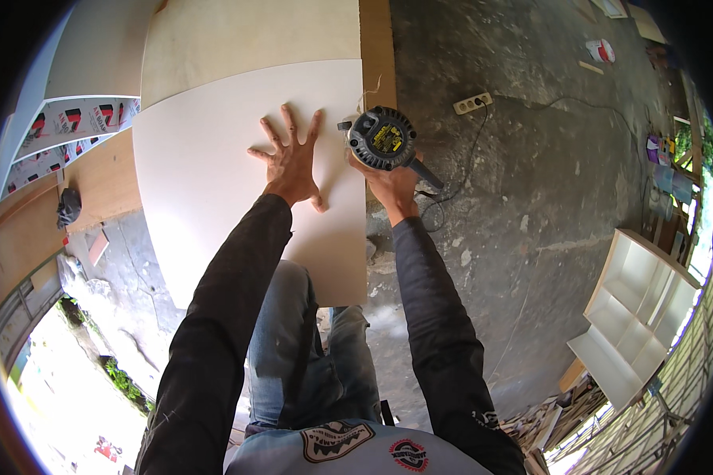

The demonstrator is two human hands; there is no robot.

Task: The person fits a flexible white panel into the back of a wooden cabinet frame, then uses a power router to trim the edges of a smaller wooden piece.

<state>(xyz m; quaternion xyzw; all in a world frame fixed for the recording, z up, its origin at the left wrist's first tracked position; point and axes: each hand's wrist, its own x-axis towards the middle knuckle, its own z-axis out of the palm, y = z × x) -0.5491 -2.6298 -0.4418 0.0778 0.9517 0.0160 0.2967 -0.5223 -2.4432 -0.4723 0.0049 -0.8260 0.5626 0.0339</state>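
Note:
My left hand (291, 162) lies flat on a large white board (230, 229), its fingers spread. At the board's right edge, my right hand (392, 188) is wrapped round a handheld router (383, 138) with a round black top, a yellow-marked label and a dark lever or handle sticking out. The router's base and bit are hidden beneath its body. A thin curl of material (372, 93) rises beside it. Under the white board's far end lies a pale wooden sheet (253, 36), with a brown strip (378, 47) along its right side.
A power strip (473, 104) sits on the dark concrete floor (515, 198), with a cable (474, 150) running towards the router. A white-and-red bucket (600, 51) stands far right. White shelf units (630, 309) (95, 59) flank both sides. A black bag (69, 207) lies left.

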